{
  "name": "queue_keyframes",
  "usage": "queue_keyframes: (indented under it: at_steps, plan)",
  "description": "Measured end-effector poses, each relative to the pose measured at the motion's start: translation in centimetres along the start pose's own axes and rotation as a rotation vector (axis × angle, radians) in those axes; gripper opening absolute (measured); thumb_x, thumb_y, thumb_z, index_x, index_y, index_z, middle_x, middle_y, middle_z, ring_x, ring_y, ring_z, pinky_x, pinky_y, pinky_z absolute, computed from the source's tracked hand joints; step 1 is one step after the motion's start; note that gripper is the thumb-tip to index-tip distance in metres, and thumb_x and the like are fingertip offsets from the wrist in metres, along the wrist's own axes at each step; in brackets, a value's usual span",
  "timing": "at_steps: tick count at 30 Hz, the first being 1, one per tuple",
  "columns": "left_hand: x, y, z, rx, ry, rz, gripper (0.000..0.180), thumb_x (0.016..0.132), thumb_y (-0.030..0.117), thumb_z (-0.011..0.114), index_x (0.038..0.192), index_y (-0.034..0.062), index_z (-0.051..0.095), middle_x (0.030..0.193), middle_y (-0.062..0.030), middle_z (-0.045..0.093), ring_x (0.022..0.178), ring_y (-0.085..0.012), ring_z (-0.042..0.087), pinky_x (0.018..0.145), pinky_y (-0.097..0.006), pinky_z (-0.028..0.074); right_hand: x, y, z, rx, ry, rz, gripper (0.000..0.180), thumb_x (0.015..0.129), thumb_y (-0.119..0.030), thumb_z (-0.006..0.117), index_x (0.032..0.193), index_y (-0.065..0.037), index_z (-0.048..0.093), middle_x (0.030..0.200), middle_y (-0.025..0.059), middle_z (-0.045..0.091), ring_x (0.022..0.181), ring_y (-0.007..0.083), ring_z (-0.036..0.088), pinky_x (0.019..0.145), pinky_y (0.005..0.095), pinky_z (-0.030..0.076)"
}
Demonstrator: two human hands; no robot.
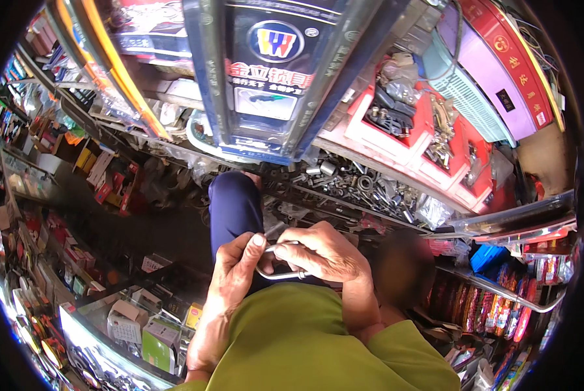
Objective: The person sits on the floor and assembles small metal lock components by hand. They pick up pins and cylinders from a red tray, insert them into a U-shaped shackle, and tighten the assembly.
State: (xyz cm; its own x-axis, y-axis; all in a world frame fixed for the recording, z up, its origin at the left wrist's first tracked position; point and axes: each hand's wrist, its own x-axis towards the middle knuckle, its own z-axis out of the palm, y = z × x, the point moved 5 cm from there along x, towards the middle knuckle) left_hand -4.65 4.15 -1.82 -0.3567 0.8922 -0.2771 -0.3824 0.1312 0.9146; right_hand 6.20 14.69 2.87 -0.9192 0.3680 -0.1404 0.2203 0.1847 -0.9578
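Both hands meet in front of my torso around a bent, silvery metal rod (282,277), which curves below the fingers. My left hand (236,264) pinches its left end, with the thumb on top. Closed fingers of my right hand (324,253) grip near the other end. A greyish piece shows between the two hands, too small and covered to name. Part of the rod is hidden behind the fingers. Below lie my green shirt (292,332) and one dark-blue trouser leg (235,208).
Ahead stands a dark blue display panel (266,78). Red bins (396,140) of metal parts sit at the right, above a shelf of loose metal fittings (363,186). Boxes (161,342) and a glass case (103,355) are at lower left. Colourful packets (494,306) hang at right.
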Motion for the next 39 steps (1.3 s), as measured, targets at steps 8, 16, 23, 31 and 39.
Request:
queue_keyframes:
  at_steps: [8,16,23,31,39]
  plan:
    - [0.8,-2.0,0.3,-0.632,0.030,-0.057,0.021,0.096,0.019,0.057,0.088,0.0001,0.061,0.074,-0.0079,0.060,0.077,-0.0164,0.059,0.083,-0.031,0.045,0.5,3.2,-0.5,0.512,0.266,-0.018,0.015,0.092,-0.016,0.065,0.091,0.000,0.064,0.070,0.0024,0.062,0.058,0.0059,0.055,0.047,0.0204,0.042]
    - [0.8,-1.6,-1.4,-0.562,0.082,-0.052,0.022,0.092,0.024,0.060,0.088,0.0021,0.064,0.067,-0.0040,0.058,0.079,-0.0182,0.059,0.076,-0.033,0.045,-0.3,3.4,0.3,0.376,0.389,0.101,0.013,0.087,-0.009,0.070,0.095,0.000,0.065,0.073,-0.0013,0.060,0.059,0.0018,0.051,0.050,0.0175,0.038]
    - [0.7,-2.3,-0.4,-0.086,0.278,-0.029,0.029,0.097,0.030,0.058,0.095,0.0028,0.066,0.078,-0.0025,0.068,0.060,-0.0027,0.046,0.054,-0.019,0.036,-0.5,1.7,0.2,0.121,0.449,-0.085,0.015,0.087,-0.004,0.068,0.100,0.003,0.065,0.080,0.0020,0.063,0.068,0.0051,0.060,0.057,0.0190,0.046]
    - [0.7,-3.1,0.1,-0.287,0.160,-0.083,0.028,0.098,0.028,0.056,0.090,0.0020,0.061,0.072,0.0006,0.057,0.062,-0.0043,0.048,0.051,-0.020,0.037,0.1,-0.1,1.3,0.264,0.352,-0.182,0.022,0.089,0.000,0.064,0.111,0.005,0.061,0.095,0.0102,0.068,0.073,0.0105,0.065,0.052,0.0191,0.048]
    - [0.9,-2.7,0.5,-0.616,0.025,-0.061,0.024,0.097,0.024,0.058,0.086,0.0027,0.061,0.069,-0.0054,0.061,0.054,-0.0067,0.048,0.046,-0.020,0.036,1.1,1.4,0.2,0.384,0.556,-0.127,0.022,0.089,0.001,0.063,0.111,0.003,0.062,0.092,0.0097,0.069,0.060,0.0035,0.056,0.046,0.0168,0.042]
